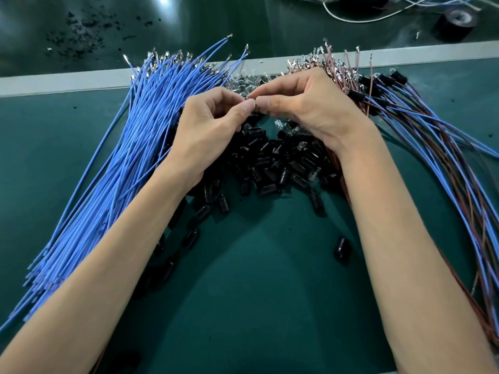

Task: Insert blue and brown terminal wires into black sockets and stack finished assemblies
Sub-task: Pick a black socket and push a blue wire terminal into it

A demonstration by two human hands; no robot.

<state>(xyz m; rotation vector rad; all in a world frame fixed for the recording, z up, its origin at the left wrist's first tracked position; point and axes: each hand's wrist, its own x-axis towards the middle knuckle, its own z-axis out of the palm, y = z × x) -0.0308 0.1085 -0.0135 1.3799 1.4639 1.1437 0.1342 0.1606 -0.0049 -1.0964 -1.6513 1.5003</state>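
Left hand (213,122) and right hand (305,103) met, curled fingers pinching an unidentifiable small part (248,98). Black sockets (270,163) lay beneath; blue wires (121,147) left, finished assemblies (432,136) right.

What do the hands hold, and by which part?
Left hand and right hand pinch a small thing in their fingers; what it is cannot be told.

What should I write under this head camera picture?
Left hand and right hand meet fingertip to fingertip over black sockets, between blue wires and finished assemblies.
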